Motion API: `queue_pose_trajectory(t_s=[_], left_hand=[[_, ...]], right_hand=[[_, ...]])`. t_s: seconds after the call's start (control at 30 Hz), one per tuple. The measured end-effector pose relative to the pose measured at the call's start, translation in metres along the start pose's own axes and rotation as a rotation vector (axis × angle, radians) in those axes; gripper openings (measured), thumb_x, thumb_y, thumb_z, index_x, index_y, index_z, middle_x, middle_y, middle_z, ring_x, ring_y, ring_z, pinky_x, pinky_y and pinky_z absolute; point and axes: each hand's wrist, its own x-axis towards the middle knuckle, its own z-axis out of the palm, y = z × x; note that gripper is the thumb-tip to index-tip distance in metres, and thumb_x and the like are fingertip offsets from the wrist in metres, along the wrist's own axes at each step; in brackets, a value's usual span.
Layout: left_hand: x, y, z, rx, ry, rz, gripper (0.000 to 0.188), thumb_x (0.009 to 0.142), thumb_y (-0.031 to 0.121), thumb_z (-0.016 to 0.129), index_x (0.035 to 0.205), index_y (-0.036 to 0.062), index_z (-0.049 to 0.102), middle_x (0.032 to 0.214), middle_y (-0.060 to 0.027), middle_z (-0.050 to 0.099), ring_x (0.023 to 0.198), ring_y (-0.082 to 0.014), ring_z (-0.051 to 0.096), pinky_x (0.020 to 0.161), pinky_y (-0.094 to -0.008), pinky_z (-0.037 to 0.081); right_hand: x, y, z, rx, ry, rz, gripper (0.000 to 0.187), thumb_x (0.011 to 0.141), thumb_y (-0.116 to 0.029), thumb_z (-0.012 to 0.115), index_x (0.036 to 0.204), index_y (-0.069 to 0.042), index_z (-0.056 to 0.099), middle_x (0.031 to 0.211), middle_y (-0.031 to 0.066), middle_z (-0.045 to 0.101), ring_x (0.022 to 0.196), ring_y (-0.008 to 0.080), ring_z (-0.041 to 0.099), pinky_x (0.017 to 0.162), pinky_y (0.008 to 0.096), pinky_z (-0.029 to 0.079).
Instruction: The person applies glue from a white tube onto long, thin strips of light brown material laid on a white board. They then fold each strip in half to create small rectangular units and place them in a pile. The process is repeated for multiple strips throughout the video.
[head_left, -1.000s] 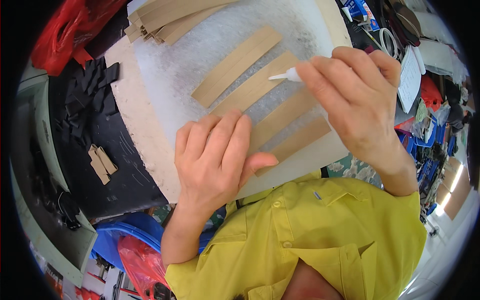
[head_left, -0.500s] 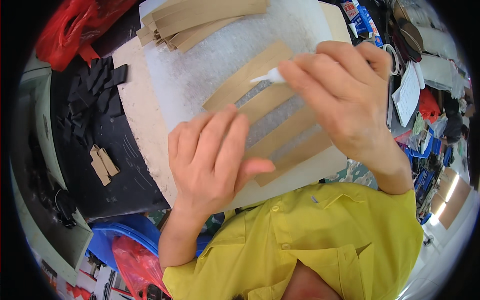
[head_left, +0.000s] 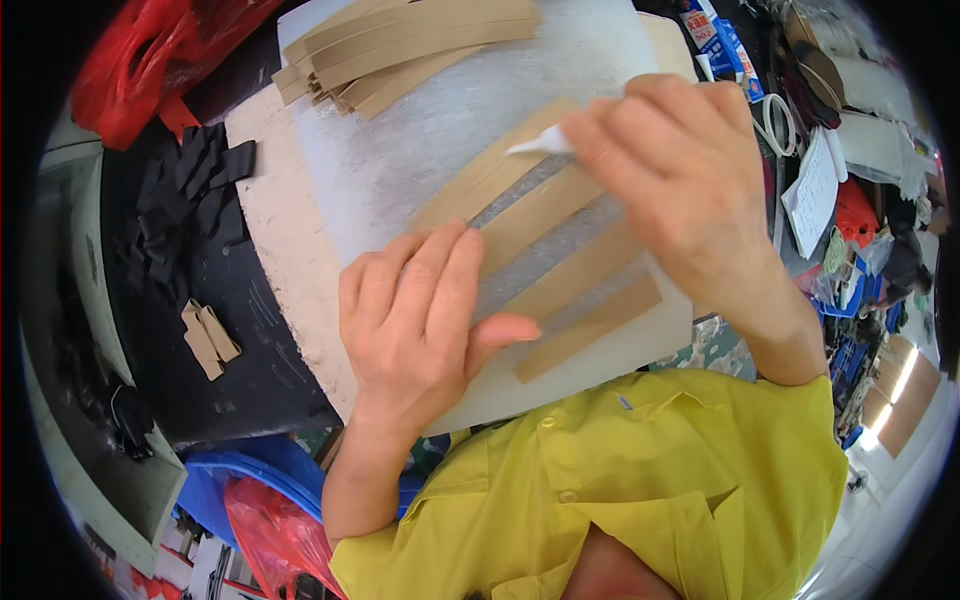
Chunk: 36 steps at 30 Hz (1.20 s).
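Tan strips point(head_left: 540, 222) lie four abreast, left hand point(head_left: 415, 305) unclenched, right hand point(head_left: 685, 190) gripping one white-tipped applicator point(head_left: 543, 143).

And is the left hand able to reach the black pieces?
Probably yes: nothing visible blocks the left hand from the black pieces, though it seems to rest on the tan strips.

Red bag point(head_left: 150, 75) upper left at the edge of the black counter point(head_left: 275, 405), dark scraps point(head_left: 185, 195) heaped just below it. Lower left: blue bin point(head_left: 268, 456), second red bag point(head_left: 265, 530) against it. Right: blue boxes point(head_left: 712, 40), written-on notepad point(head_left: 811, 205) below them.
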Motion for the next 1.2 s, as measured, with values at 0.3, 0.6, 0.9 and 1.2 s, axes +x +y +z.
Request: queue_pose_trajectory(t_s=[0.3,0.6,0.9,1.2], left_hand=[[-0.007,0.004,-0.008,-0.084,0.228,0.063,0.033,0.096,0.03,0.068,0.103,-0.0015,0.072,0.099,-0.0139,0.07,0.087,-0.0312,0.063,0.071,-0.0381,0.051],[-0.056,0.057,-0.011,-0.285,0.072,-0.202,0.026,0.074,0.0,0.081,0.098,0.0036,0.074,0.085,-0.0074,0.065,0.073,-0.0255,0.057,0.064,-0.0348,0.046],[-0.058,0.077,0.003,-0.076,0.038,-0.245,0.029,0.075,0.0,0.082,0.102,0.0026,0.073,0.09,-0.01,0.064,0.076,-0.0239,0.055,0.066,-0.0329,0.045],[-0.053,0.093,0.015,-0.301,0.23,-0.301,0.029,0.072,-0.01,0.077,0.098,0.0,0.068,0.079,-0.0076,0.064,0.066,-0.0238,0.056,0.058,-0.0328,0.043]], right_hand=[[-0.076,0.079,0.039,1.055,0.378,0.812,0.025,0.092,-0.012,0.072,0.114,-0.001,0.067,0.109,0.0024,0.068,0.102,0.0061,0.062,0.087,0.0249,0.05],[-0.109,0.04,0.029,0.548,0.417,0.811,0.026,0.086,-0.013,0.077,0.109,-0.003,0.069,0.1,0.0056,0.073,0.094,0.016,0.067,0.082,0.0317,0.052],[-0.119,-0.053,0.002,0.5,0.108,0.391,0.025,0.076,-0.001,0.074,0.1,-0.008,0.073,0.093,0.0032,0.067,0.085,0.0273,0.06,0.079,0.0374,0.045],[-0.112,-0.068,-0.021,0.571,-0.036,0.409,0.027,0.077,0.003,0.076,0.103,-0.005,0.072,0.088,0.0092,0.063,0.077,0.0251,0.059,0.063,0.0351,0.048]])
